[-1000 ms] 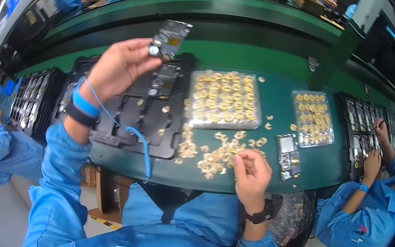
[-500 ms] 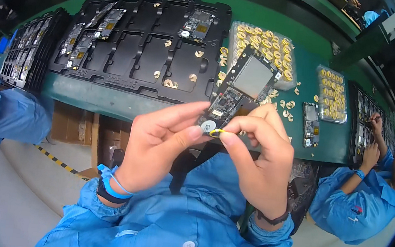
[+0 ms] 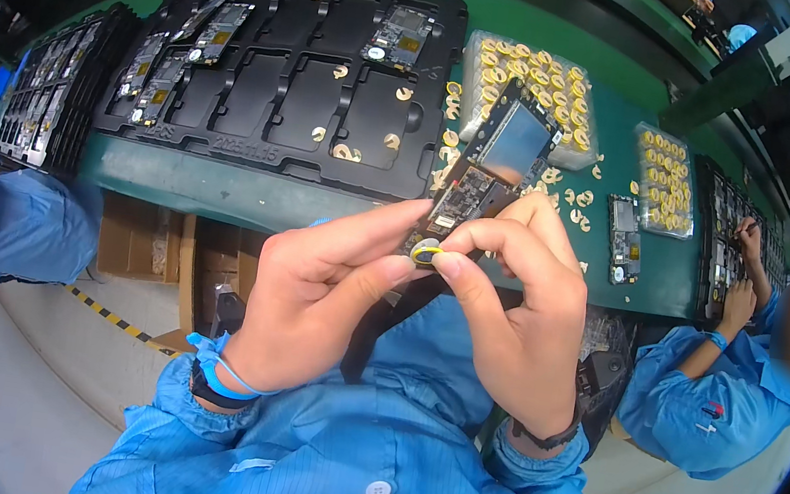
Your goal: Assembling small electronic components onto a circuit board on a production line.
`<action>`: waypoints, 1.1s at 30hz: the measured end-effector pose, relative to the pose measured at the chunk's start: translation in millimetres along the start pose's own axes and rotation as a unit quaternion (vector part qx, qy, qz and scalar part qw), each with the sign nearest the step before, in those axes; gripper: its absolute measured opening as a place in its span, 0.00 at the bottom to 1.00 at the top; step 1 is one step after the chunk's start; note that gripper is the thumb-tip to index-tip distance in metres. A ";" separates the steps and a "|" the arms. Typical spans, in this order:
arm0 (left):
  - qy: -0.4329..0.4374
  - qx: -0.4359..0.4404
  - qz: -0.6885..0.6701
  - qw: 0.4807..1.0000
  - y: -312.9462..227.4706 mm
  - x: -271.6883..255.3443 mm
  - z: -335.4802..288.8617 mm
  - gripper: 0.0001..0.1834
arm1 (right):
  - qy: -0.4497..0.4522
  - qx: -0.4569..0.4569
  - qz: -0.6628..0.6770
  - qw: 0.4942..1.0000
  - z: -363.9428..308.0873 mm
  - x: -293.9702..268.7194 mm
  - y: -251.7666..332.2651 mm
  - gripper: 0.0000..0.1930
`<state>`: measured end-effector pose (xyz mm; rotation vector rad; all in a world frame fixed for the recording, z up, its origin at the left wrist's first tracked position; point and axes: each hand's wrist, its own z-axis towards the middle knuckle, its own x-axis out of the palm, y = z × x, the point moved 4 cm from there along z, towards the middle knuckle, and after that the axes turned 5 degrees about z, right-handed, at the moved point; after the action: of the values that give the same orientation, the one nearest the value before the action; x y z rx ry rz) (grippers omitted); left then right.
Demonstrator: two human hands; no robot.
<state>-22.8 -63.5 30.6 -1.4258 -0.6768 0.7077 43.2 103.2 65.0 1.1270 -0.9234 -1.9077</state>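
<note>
A dark circuit board (image 3: 469,189) with a large shiny metal plate slants up and away in front of me. My left hand (image 3: 324,283) grips its lower end, the thumb beside a round coin cell (image 3: 426,253) with a yellow rim. On the other side, my right hand (image 3: 519,295) pinches that rim between thumb and forefinger, while its other fingers curl by the board's right edge. The cell lies over the board's lower end, slightly tilted. Whether it is fastened to the board cannot be made out.
Behind my left hand lies a black compartment tray (image 3: 258,142) with several boards and loose pale pieces. Clear trays of yellow-rimmed cells (image 3: 574,156) (image 3: 666,184) stand to the right, near another board (image 3: 623,241). People in blue work at both sides (image 3: 10,218) (image 3: 708,392).
The yellow-rimmed cell has tipped, so more of its round face shows over the board's lower end. The board's metal plate now reflects bluish light. Both hands keep nearly the same place.
</note>
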 end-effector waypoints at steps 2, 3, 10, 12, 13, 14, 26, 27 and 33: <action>-0.008 -0.007 -0.007 1.000 1.7 0.2 -0.1 0.24 | 0.000 0.001 -0.007 1.000 -0.3 0.4 -0.3 0.07; -0.008 -0.008 -0.007 1.000 2.0 0.8 0.2 0.24 | -0.006 -0.008 -0.013 1.000 -0.7 0.6 0.0 0.07; -0.010 -0.003 -0.009 1.000 1.5 3.3 3.7 0.23 | 0.009 -0.019 -0.017 1.000 2.6 -1.0 -4.8 0.06; -0.008 -0.001 -0.009 1.000 -0.2 4.8 4.0 0.23 | 0.000 -0.023 -0.011 1.000 2.3 0.3 -7.5 0.06; -0.010 -0.002 -0.004 1.000 -0.4 5.0 3.8 0.23 | -0.009 -0.030 -0.007 0.999 1.7 0.7 -8.0 0.06; -0.012 -0.001 0.002 1.000 -0.7 5.2 4.1 0.23 | -0.009 -0.029 -0.007 1.000 1.6 0.7 -8.6 0.06; -0.046 0.003 -0.041 0.998 7.3 14.0 2.6 0.24 | -0.023 0.003 0.009 1.000 -4.2 -2.1 -14.1 0.05; -0.046 0.003 -0.040 0.998 7.1 14.6 3.1 0.24 | -0.025 -0.008 0.006 1.000 -3.8 -2.0 -14.9 0.05; -0.061 -0.006 -0.044 0.997 7.6 15.4 8.5 0.23 | -0.046 -0.011 0.012 0.999 -2.6 0.5 -18.3 0.05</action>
<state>-19.9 -46.0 23.2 -1.3646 -0.8345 0.7262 41.3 111.1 48.4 1.0175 -0.9583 -1.9583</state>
